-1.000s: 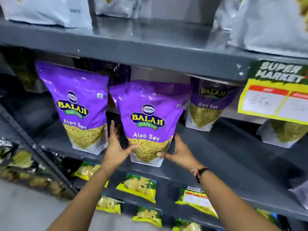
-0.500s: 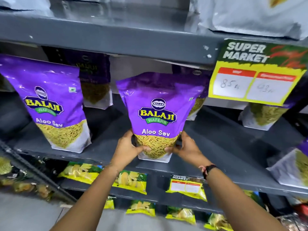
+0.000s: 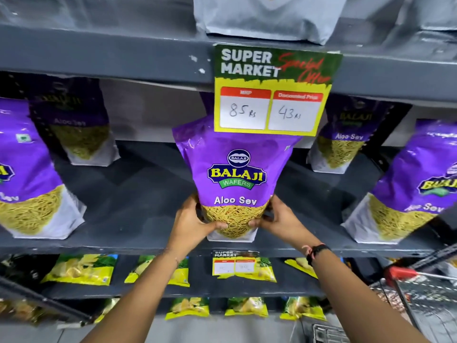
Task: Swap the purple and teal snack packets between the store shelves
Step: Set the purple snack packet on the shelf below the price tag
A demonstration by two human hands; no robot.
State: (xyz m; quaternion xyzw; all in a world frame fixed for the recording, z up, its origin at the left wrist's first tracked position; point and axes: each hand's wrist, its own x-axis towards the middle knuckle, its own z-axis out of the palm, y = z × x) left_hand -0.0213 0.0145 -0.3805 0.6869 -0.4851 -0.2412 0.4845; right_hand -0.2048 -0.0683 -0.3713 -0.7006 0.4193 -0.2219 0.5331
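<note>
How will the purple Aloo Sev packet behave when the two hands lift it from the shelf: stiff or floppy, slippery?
The purple Aloo Sev packet looks glossy, so it may be slippery. Left hand and right hand hold only its base, so the tall top may flop. It is probably light for its size.

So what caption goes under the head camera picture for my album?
Both hands, left hand and right hand, grip a purple Aloo Sev packet on the shelf.

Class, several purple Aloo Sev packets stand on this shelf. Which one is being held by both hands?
The centre purple packet, under the price sign: left hand and right hand grip its base; the others stand untouched.
</note>
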